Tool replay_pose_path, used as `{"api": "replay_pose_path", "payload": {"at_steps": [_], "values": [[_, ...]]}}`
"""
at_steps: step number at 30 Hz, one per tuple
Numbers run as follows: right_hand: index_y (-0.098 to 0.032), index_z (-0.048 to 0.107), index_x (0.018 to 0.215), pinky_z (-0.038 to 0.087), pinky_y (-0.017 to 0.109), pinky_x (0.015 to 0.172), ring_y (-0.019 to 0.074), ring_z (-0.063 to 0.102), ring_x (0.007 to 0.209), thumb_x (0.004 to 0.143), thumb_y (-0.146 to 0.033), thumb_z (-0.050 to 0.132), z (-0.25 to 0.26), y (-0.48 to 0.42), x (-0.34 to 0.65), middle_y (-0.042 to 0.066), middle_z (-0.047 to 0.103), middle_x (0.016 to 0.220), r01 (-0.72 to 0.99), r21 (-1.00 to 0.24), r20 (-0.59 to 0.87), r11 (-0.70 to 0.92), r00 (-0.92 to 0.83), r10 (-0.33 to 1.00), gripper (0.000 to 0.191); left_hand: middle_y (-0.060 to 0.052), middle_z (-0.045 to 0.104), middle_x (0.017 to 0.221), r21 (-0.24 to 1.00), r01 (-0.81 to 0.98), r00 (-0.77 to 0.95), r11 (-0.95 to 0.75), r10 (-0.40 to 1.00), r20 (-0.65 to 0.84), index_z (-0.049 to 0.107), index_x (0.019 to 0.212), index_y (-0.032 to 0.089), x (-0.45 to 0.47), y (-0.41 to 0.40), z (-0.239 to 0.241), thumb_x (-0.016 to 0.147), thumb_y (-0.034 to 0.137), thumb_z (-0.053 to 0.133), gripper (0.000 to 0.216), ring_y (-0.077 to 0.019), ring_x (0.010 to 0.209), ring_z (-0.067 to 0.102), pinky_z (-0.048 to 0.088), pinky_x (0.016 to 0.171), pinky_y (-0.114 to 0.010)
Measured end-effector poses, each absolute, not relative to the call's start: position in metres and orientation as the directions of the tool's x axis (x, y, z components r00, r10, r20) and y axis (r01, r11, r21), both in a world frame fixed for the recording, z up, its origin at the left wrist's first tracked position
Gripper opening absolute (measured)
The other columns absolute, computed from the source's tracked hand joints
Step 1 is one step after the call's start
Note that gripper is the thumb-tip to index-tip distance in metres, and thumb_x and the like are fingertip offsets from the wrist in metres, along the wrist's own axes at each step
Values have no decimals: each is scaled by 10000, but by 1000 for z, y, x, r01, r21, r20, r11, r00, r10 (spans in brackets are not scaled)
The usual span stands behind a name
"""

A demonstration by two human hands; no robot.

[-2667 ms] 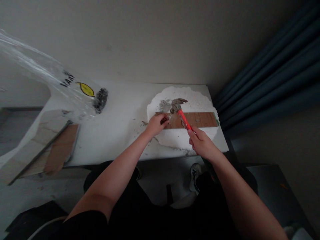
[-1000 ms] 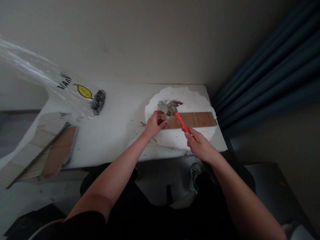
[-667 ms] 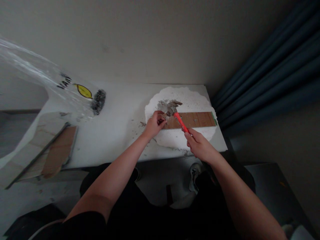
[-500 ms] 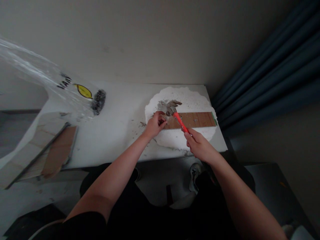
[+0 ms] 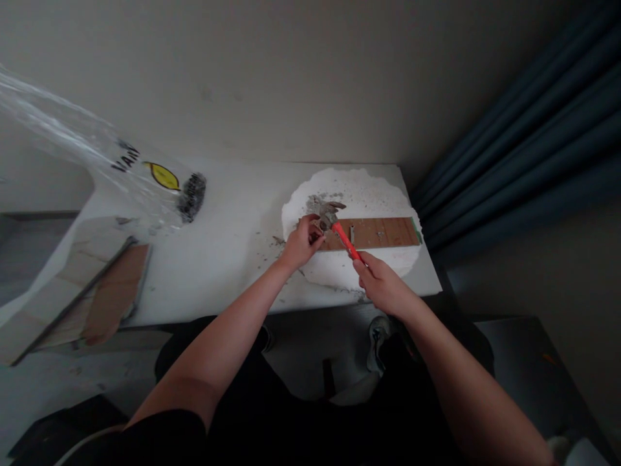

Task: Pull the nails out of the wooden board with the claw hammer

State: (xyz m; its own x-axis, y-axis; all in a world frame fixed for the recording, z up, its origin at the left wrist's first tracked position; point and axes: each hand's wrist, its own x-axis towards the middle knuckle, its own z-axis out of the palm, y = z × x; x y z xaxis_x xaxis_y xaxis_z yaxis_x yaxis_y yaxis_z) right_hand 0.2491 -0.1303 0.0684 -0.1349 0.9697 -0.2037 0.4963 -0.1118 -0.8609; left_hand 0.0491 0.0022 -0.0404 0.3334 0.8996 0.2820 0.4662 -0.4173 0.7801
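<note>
My right hand (image 5: 381, 278) is wrapped round the orange-red handle of a claw hammer (image 5: 345, 241). The hammer's metal head is right by the fingertips of my left hand (image 5: 301, 244), over the left end of a brown wood-look board (image 5: 388, 233). The left fingers are bent together in a pinch; what they hold, if anything, is too small and partly hidden to name. Under the board lies a white, ragged-edged slab or sheet (image 5: 339, 184). Grey crumbs (image 5: 315, 202) are scattered on it behind the hammer head, and a small grey piece (image 5: 352, 233) lies on the board.
The white table (image 5: 228, 259) carries a clear plastic bag (image 5: 160, 178) with dark grey material at its bottom, on the left. Broken board pieces (image 5: 116, 291) and a dark strip (image 5: 72, 304) lie at the left edge. A blue curtain (image 5: 524, 129) hangs on the right.
The hammer head has shifted slightly left and down, closer to my left fingertips, and my right hand has moved left with it. My left hand stays nearly in place.
</note>
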Motion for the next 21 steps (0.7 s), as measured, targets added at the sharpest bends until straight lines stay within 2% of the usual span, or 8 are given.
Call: {"api": "replay_pose_path", "payload": {"at_steps": [8,12,21], "values": [[-181,567,1046,340,274,551,156,473,622,1023,-480,367,68,-130,248,3,515,709,509,-855,-188,-98,-128,974,360,9,687,847,767,463,333,-443,889,313,401,1280,204,50,4,-42,821,160,683,540,-149,766,646,490,724,-278],[-189,564,1068,328,271,540,155,459,609,1028,-502,347,66,-131,249,1,509,706,488,-867,-180,-104,-110,978,382,25,671,794,757,482,335,-441,891,305,412,1278,201,50,4,-42,815,155,688,541,-140,696,606,472,687,-274],[-189,569,1082,330,269,544,149,458,609,1028,-518,351,65,-133,250,3,523,730,461,-881,-178,-105,-117,977,399,40,648,772,754,490,334,-437,893,300,432,1261,205,51,4,-43,813,162,691,519,-129,673,589,451,665,-256]]}}
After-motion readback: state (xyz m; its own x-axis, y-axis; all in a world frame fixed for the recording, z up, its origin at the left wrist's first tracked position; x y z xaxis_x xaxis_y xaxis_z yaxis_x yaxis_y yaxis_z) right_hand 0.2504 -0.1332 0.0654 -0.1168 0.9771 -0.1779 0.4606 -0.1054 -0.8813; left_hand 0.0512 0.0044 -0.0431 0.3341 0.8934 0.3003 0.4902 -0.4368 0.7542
